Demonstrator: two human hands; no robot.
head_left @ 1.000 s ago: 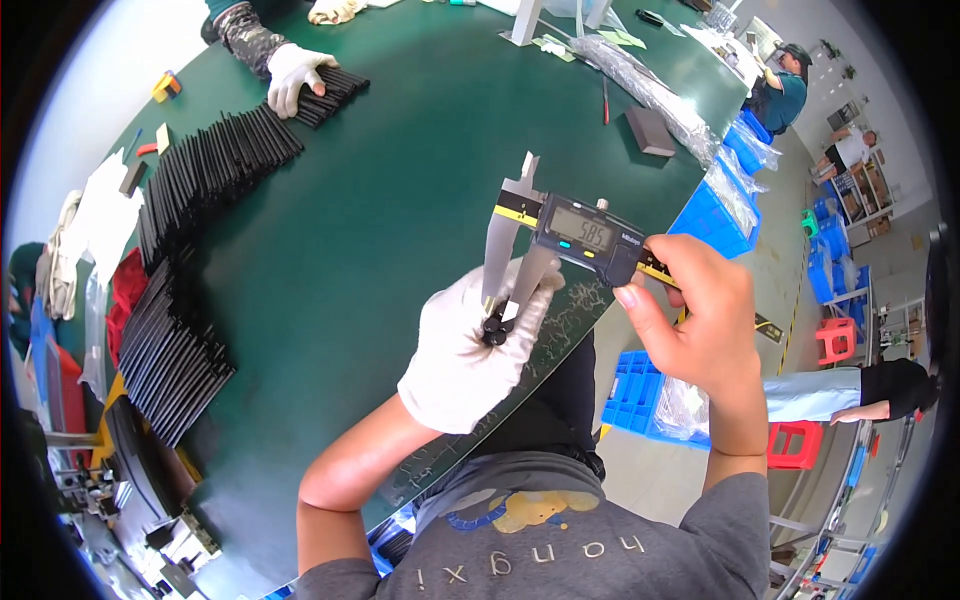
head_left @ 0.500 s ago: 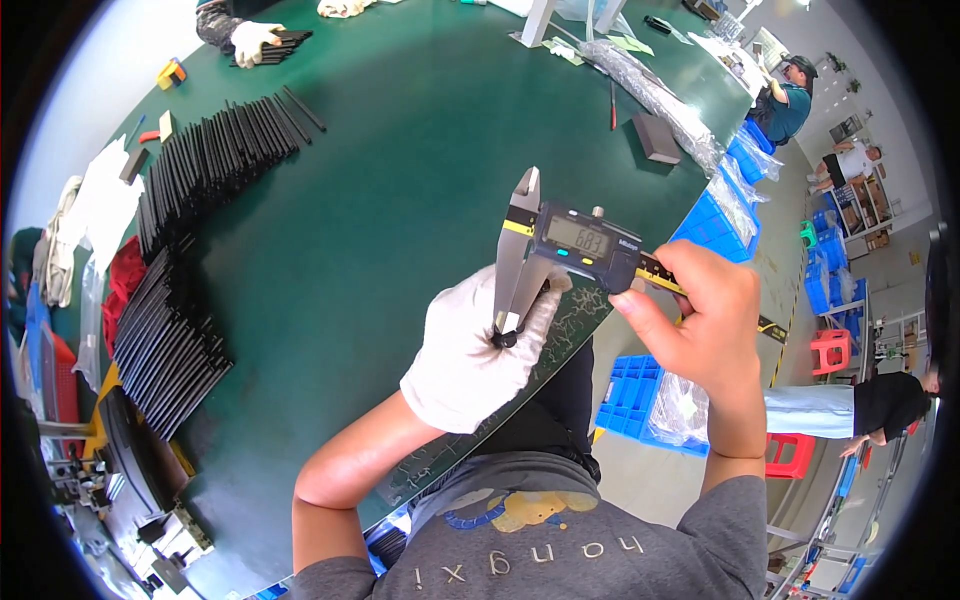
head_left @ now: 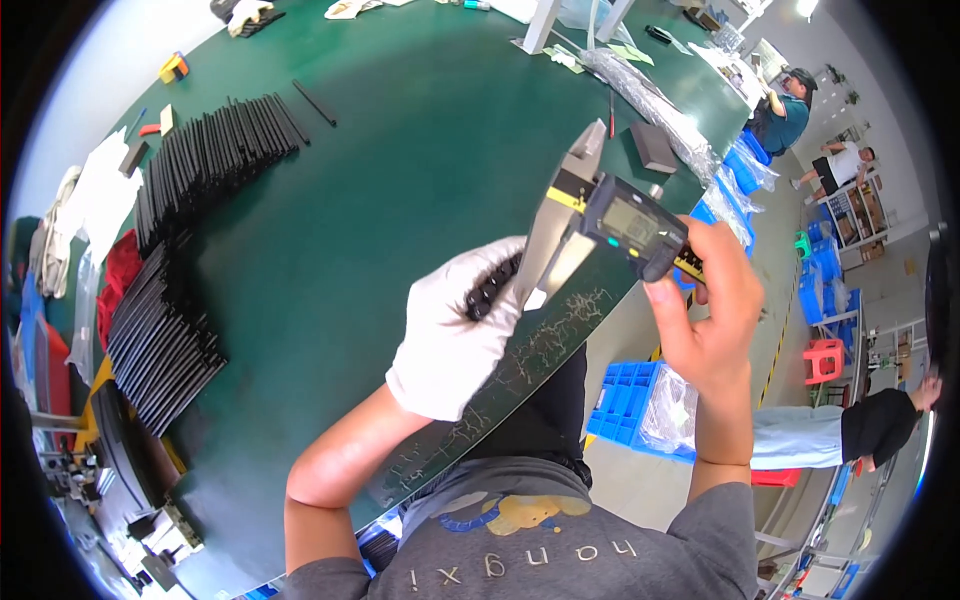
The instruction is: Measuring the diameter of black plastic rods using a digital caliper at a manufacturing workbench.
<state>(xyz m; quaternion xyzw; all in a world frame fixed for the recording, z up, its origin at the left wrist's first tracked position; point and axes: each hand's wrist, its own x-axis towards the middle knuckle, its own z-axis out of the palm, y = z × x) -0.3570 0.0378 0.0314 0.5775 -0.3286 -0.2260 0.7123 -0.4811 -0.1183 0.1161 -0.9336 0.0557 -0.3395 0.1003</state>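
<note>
In a white glove, my left hand [head_left: 450,335] is closed round a small bundle of black rods [head_left: 490,290], whose ends show at the top of the fist. My bare right hand [head_left: 712,305] grips a digital caliper [head_left: 632,228] by its beam, thumb below the display housing. The caliper is tilted, and its long jaws [head_left: 548,240] reach down beside the gloved fingers. Whether the jaws touch a rod cannot be made out. Many more black rods [head_left: 215,150] lie in a curved row on the green table to the left, with a second group [head_left: 165,335] nearer me.
One loose rod [head_left: 314,103] lies apart from the row on the green table [head_left: 400,130]. A dark block [head_left: 653,148] and a plastic-wrapped bundle [head_left: 650,100] lie at the right. Blue crates [head_left: 630,400] stand beside the table. Other people [head_left: 790,110] are farther off.
The caliper has swung up and right, tilting away from the rod ends. My left fist has turned, so more rod ends show. At the far left, the other person's gloved hand has drawn back.
</note>
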